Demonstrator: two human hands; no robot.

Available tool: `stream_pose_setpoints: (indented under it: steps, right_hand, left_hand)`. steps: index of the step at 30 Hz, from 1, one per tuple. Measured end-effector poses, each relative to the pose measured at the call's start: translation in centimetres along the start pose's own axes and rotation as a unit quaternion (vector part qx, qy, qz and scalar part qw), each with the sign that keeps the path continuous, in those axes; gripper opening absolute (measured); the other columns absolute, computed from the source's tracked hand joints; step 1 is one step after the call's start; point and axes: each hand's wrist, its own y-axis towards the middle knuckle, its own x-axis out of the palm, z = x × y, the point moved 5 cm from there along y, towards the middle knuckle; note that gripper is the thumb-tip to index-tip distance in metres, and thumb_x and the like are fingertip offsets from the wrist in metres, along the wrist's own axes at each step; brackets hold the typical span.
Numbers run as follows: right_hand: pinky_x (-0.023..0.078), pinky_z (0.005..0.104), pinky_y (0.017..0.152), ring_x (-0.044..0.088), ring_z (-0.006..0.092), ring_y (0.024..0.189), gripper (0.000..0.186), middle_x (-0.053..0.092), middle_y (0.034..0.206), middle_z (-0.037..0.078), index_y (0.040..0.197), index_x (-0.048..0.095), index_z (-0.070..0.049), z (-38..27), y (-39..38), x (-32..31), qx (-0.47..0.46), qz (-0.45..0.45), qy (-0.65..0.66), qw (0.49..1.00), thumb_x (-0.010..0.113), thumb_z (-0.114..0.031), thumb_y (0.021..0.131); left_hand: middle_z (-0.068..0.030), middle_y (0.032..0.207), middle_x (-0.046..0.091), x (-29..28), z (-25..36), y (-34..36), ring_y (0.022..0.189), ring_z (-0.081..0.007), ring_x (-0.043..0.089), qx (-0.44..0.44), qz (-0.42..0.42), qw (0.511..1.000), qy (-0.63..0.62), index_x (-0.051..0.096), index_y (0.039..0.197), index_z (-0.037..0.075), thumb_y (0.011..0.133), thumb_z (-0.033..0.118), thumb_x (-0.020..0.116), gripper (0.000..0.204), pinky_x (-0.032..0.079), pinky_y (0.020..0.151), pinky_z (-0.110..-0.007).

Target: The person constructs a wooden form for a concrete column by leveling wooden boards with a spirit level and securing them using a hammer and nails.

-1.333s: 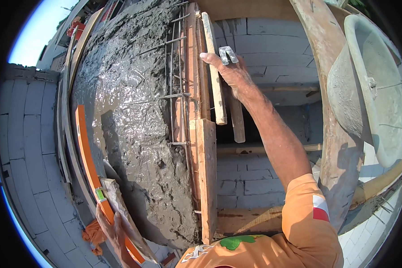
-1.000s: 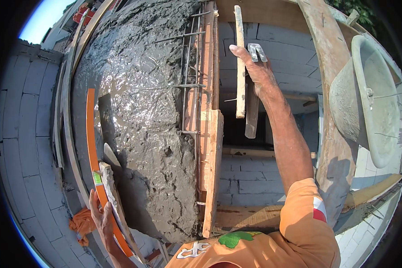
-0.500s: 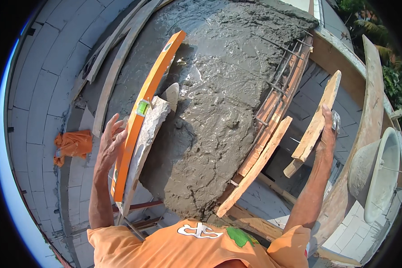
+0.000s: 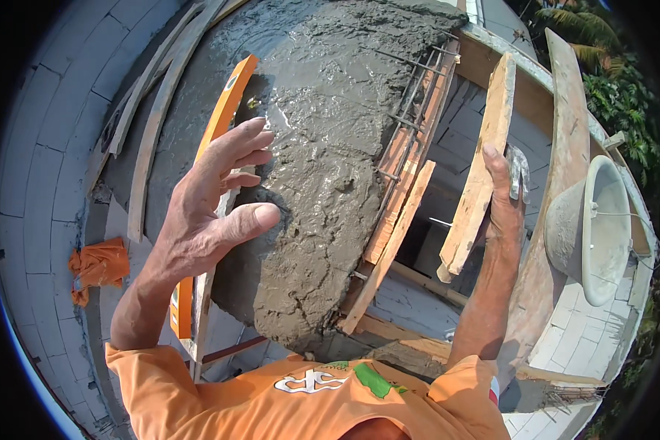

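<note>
My left hand [image 4: 202, 224] is raised with fingers spread, empty, partly hiding an orange spirit level [image 4: 227, 103] that leans on a mortar-crusted board [image 4: 203, 312] along the left of the wet concrete [image 4: 323, 176]. My right hand [image 4: 500, 198] grips a wooden batten [image 4: 477, 176] with a nail sticking out, together with what looks like a hammer, whose grey clawed metal head [image 4: 520, 172] shows behind my fingers. The batten is held over the opening right of the concrete, beside exposed rebar [image 4: 405, 121] and timber formwork [image 4: 392, 242].
Long planks [image 4: 154, 169] lie at the left by a grey block wall [image 4: 40, 191] and an orange cloth [image 4: 99, 268]. At the right are a wide plank [image 4: 565, 88], a cement-coated basin [image 4: 601, 235] and more block walling [image 4: 572, 323]. Foliage shows beyond.
My left hand has left the spirit level and risen with fingers spread. My right hand still holds the batten, now more upright. The view has turned, showing more foliage.
</note>
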Motion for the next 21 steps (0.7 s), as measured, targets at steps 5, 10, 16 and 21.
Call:
stream_pose_setpoints:
  steps: [5, 10, 16, 21]
  right_hand:
    - [0.048, 0.0274, 0.065, 0.054, 0.0115, 0.077, 0.053, 0.054, 0.089, 0.000, 0.114, 0.058, -0.005, -1.1, -1.0, -1.2, 0.003, -0.045, -0.028, 0.999, 0.077, -0.039, 0.079]
    - [0.047, 0.0277, 0.067, 0.054, 0.0117, 0.077, 0.052, 0.055, 0.089, 0.001, 0.114, 0.059, -0.004, 0.2, -2.1, -2.6, 0.018, -0.043, -0.029, 0.998, 0.077, -0.039, 0.079]
    - [0.047, 0.0281, 0.068, 0.054, 0.0120, 0.078, 0.051, 0.055, 0.089, 0.001, 0.112, 0.059, -0.004, 2.1, -3.7, -2.5, 0.039, -0.045, -0.043, 0.997, 0.077, -0.038, 0.079]
    - [0.046, 0.0284, 0.070, 0.054, 0.0123, 0.079, 0.050, 0.056, 0.089, 0.001, 0.112, 0.060, -0.004, 2.5, -4.7, 0.0, 0.042, -0.061, -0.054, 0.996, 0.077, -0.038, 0.079]
  left_hand:
    - [-0.0240, 0.138, 0.048, -5.2, -0.2, 6.1, 0.130, -0.0357, 0.047, 0.067, 0.104, 0.979, 0.164, 0.043, 0.142, 0.007, 0.074, 0.068, 0.069, 0.095, 0.043, 0.104, -0.052]
    - [-0.0315, 0.144, 0.036, -12.8, -9.6, 0.8, 0.136, -0.0425, 0.036, -0.216, 0.084, 0.917, 0.325, 0.032, 0.146, 0.001, 0.070, 0.078, 0.062, 0.112, 0.034, 0.109, -0.056]
    - [-0.0296, 0.131, 0.049, -9.2, -16.8, -8.3, 0.126, -0.0413, 0.047, -0.330, 0.046, 0.918, 0.213, 0.038, 0.142, 0.001, 0.079, 0.065, 0.063, 0.093, 0.037, 0.105, -0.050]
    - [-0.0300, 0.129, 0.051, -10.0, -16.2, -8.7, 0.125, -0.0387, 0.049, -0.266, 0.121, 0.936, 0.197, 0.040, 0.141, 0.004, 0.081, 0.055, 0.065, 0.082, 0.040, 0.103, -0.048]
